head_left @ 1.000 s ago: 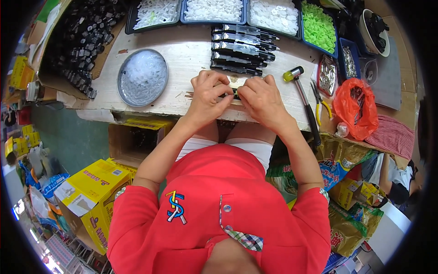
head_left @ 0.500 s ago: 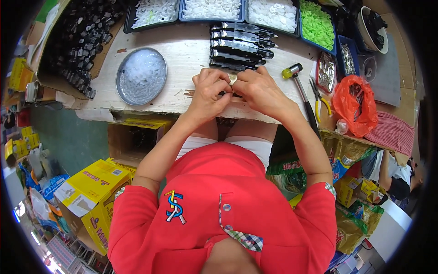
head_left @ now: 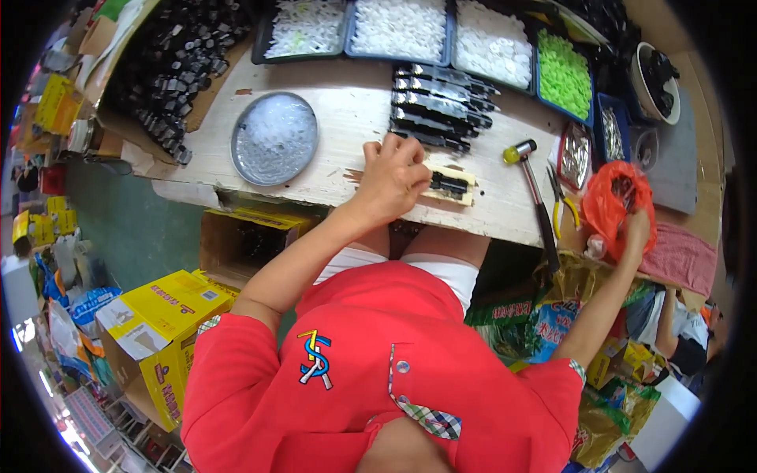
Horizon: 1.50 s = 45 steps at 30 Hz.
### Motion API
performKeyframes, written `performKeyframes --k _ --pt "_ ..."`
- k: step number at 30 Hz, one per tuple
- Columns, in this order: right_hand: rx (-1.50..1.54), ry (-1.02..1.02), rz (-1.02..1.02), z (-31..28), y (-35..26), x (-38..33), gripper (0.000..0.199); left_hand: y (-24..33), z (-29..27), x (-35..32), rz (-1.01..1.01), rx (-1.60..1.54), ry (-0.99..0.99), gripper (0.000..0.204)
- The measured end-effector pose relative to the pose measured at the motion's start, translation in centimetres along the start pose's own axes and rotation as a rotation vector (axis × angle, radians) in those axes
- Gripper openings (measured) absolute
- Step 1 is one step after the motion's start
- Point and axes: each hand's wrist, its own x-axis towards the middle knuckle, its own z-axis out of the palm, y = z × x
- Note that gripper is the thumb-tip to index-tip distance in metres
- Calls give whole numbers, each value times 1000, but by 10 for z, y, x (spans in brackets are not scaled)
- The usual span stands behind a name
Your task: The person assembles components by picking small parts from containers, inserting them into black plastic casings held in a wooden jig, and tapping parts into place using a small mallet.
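My left hand (head_left: 390,180) is closed, its fingers curled down at the left end of a cream-coloured block (head_left: 467,177) near the table's front edge. A black part (head_left: 448,184) lies in that block. What the fingertips pinch is hidden behind the knuckles. Out to the right, my right hand (head_left: 637,229) reaches into a red plastic bag (head_left: 605,199), where thin metal pieces show in the opening. Its fingers are mostly hidden by the bag. Just beyond the block, several long black pieces (head_left: 434,106) lie side by side in a stack.
A round grey dish (head_left: 246,158) of translucent pieces sits left. Trays of white pieces (head_left: 400,30) and green pieces (head_left: 564,77) line the back. A hammer (head_left: 535,185) and yellow-handled pliers (head_left: 566,217) lie between block and bag. Black parts (head_left: 169,75) fill the far left.
My right hand has left the block and moved right into the red bag, uncovering the block and black part. My left hand stays at the block. The view has shifted slightly.
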Motion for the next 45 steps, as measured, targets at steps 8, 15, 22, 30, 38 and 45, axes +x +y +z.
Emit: performKeyframes --k 8,15,22,30,38,45 --pt "263 -101 -230 67 4 36 37 -11 -14 0 38 -103 -77 10" --pt "172 -130 -35 17 -19 -3 32 -144 -96 93 -308 477 314 17" --pt "184 -147 5 24 -10 -3 27 -185 -95 134 -473 457 0 25" --pt "261 -26 -57 49 20 -2 21 -199 -86 130 -282 459 15 18" --pt "755 125 -68 37 18 -5 20 -145 -158 85 -389 -734 352 19" --pt "881 543 -160 -39 -72 -63 20 -95 -129 -22 -427 -186 274 17"
